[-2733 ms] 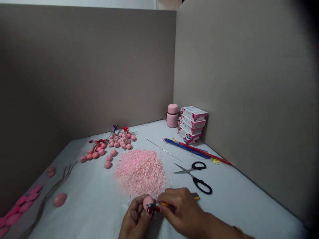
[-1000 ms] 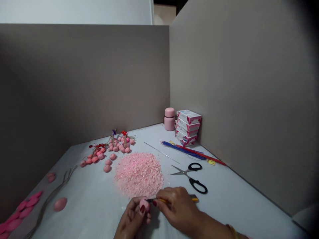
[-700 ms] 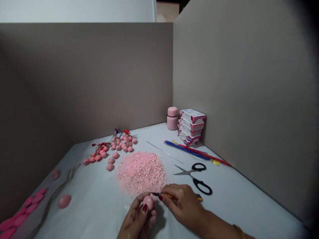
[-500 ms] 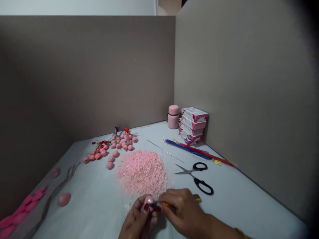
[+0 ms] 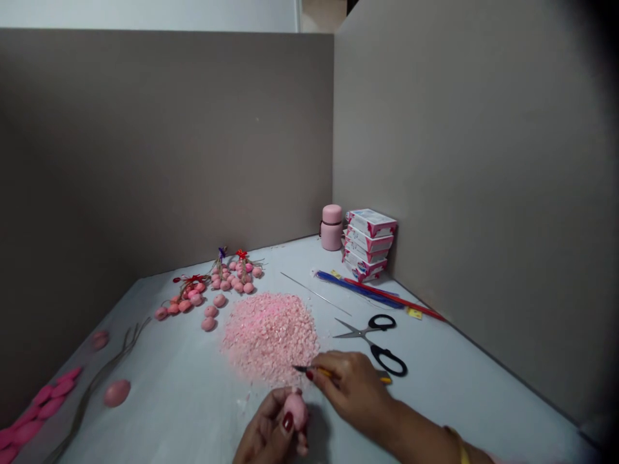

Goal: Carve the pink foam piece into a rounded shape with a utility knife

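The left hand (image 5: 268, 430) has its fingers curled round a pink ball (image 5: 296, 410), thumb pressed on its front, near the middle of the desk (image 5: 178, 412) on the person's side. The right hand (image 5: 355, 386) pinches a craft knife with a yellow handle (image 5: 302, 368), its dark blade pointing left, apart from the ball (whether the tip touches the shavings behind it, I cannot tell). Just beyond the hands lies a broad heap of pink shavings (image 5: 271, 335).

Open scissors (image 5: 360, 333) with black handles lie right of the heap, and a thin metal rod (image 5: 316, 294) slants behind it. Blue ties (image 5: 358, 289) and red ties (image 5: 416, 307) run towards the desk's right edge. A pink flask (image 5: 331, 236) stands at the far right corner, beside a stack of pink-and-white boxes (image 5: 370, 241). Clusters of pink beads (image 5: 238, 287) with red and purple bows sit near the far edge. Along the left edge are a brown cord (image 5: 86, 394), an egg-shaped pink piece (image 5: 117, 393) and a bright pink braid (image 5: 51, 408).
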A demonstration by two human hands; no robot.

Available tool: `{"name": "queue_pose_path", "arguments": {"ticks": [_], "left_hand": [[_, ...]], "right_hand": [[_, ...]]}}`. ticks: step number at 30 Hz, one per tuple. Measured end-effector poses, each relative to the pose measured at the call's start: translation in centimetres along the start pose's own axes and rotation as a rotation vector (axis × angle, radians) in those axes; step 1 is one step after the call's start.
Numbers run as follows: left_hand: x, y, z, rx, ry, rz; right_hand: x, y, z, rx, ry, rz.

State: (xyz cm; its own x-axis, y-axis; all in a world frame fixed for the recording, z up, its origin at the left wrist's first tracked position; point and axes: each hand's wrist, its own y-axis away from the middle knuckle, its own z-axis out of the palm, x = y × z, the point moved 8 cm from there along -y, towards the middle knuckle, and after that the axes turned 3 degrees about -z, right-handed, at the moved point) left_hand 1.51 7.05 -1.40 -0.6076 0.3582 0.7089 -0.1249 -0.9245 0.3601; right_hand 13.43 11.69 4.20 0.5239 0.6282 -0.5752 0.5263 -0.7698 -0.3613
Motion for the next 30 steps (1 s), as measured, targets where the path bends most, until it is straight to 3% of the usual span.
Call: {"name": "queue_pose_path", "arguments": {"ticks": [3,9,18,24,30], "left_hand": [[0.3,0.1,-0.2,0.029,0.013,0.014],[0.7,0.8,-0.3,0.133,0.093,-0.033],[-0.1,0.8,-0.8,0.199,0.113,-0.075],[-0.6,0.7,-0.6,0.161,0.136,-0.139],[-0.5,0.2,-0.7,0.064,0.142,-0.098]], "right_hand": [[0.0,-0.1,-0.3,0.018,-0.027,0.01],[-2.7,0.4,0.4,-0.051,-0.105,-0.142],[-2.4,0.4,0.7,-0.099,-0.076,-0.15],[-2.3,0.5,0.8,-0.099,-0.045,-0.17],[-2.3,0.5,0.7,-0.074,-0.042,-0.168]]}}
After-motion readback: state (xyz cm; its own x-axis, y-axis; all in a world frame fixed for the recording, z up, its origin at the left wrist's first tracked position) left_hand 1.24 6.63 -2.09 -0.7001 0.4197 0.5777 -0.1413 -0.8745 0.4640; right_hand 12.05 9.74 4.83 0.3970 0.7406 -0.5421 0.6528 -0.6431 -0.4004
